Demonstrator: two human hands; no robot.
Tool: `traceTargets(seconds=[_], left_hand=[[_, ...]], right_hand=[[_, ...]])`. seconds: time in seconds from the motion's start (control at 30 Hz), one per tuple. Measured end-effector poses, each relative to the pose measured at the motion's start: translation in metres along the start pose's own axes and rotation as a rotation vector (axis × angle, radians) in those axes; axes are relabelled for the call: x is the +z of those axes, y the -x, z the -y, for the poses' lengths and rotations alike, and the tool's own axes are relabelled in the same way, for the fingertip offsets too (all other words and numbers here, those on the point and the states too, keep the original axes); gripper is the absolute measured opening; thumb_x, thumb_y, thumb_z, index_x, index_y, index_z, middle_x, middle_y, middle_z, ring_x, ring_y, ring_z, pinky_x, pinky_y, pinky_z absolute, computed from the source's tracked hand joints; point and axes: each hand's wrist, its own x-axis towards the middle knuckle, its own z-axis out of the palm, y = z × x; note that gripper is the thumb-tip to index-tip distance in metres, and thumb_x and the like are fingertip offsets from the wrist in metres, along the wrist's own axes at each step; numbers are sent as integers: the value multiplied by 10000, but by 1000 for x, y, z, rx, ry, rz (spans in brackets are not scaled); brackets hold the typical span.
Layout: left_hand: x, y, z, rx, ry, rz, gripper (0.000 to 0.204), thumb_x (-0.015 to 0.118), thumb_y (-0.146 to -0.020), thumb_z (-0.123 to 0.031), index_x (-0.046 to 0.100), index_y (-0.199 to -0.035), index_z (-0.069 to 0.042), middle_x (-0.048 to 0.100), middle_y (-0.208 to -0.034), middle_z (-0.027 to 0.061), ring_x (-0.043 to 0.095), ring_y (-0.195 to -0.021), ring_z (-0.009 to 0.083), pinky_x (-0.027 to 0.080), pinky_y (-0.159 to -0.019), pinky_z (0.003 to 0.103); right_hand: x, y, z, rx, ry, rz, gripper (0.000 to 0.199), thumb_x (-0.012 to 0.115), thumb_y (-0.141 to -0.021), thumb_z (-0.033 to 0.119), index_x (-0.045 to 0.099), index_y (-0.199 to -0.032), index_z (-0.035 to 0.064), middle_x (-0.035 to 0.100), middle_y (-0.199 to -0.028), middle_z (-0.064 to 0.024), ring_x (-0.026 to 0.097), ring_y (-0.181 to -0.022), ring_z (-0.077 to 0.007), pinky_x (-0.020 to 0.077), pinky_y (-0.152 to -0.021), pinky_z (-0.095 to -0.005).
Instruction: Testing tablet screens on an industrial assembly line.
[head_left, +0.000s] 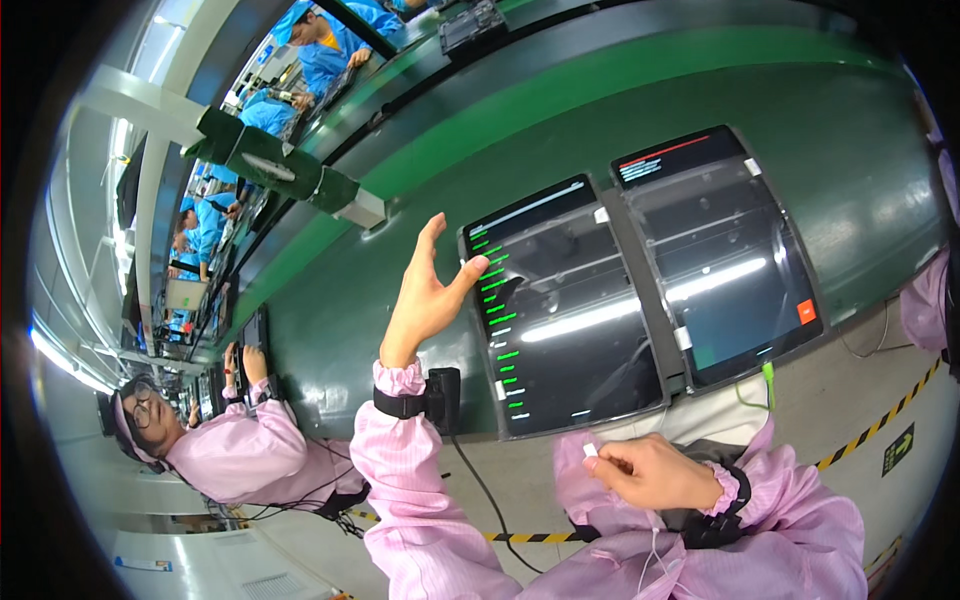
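Observation:
Two large dark tablets lie side by side on the green bench. The left tablet [575, 300] is lit with a column of green lines; the right tablet [715, 240] shows small text at its top and a red-orange patch low down. My left hand [428, 300] is raised at the left tablet's left edge, fingers apart, its thumb over the screen's edge; whether it touches cannot be told. Below the tablets, my right hand [650, 474] pinches a small white cable plug [590, 453]. A thin white cable [655, 548] hangs beneath that hand.
A green plug [768, 373] sits at the right tablet's lower edge. A post wrapped in dark green [275, 165] stands on the bench [340, 290]. At left, a co-worker in pink [240, 450] handles a device. More people in blue work beyond the bench.

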Motion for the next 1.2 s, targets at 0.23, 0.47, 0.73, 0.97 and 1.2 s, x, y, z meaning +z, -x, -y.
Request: traceTargets(seconds=[0.23, 0.47, 0.73, 0.97, 1.2], left_hand=[[8, 8, 27, -29, 203, -8, 718, 640, -832, -290, 256, -1359, 9, 350, -1362, 247, 316, -1300, 315, 270, -1062, 414], [27, -27, 30, 63, 395, 17, 674, 629, -834, -322, 312, -1331, 5, 467, -1296, 187, 409, -1238, 283, 321, -1019, 377], [29, -31, 33, 58, 438, 64, 631, 665, -787, -275, 382, -1292, -23, 538, -1230, 115, 468, -1171, 246, 330, -1001, 349], [26, -27, 36, 111, 436, 83, 722, 740, -707, -265, 382, -1289, -29, 521, -1247, 131, 456, -1186, 244, 324, -1011, 345], [30, -22, 37, 148, 454, 91, 938, 793, -651, -260, 253, -1381, -27, 365, -1373, 177, 320, -1293, 261, 238, -1070, 341]], right_hand=[[8, -11, -4, 70, -32, -45, 260, 546, -899, 175, 589, -752, -35, 556, -555, -54, 444, -494, -54, 365, -449, -247], [29, -6, -11, 63, -102, -258, 250, 565, -881, 171, 543, -723, -22, 445, -510, -97, 380, -441, -139, 348, -438, -292], [35, -12, -11, 40, -123, -302, 240, 529, -900, 151, 587, -764, -38, 610, -632, -63, 533, -549, -58, 429, -491, -218], [20, -9, -10, 164, -256, -245, 270, 541, -893, 170, 578, -715, -29, 581, -566, -53, 489, -476, -66, 395, -437, -239], [12, -9, -13, 178, -141, -191, 219, 603, -857, 183, 625, -792, -25, 587, -572, -47, 489, -457, -60, 384, -428, -228]])
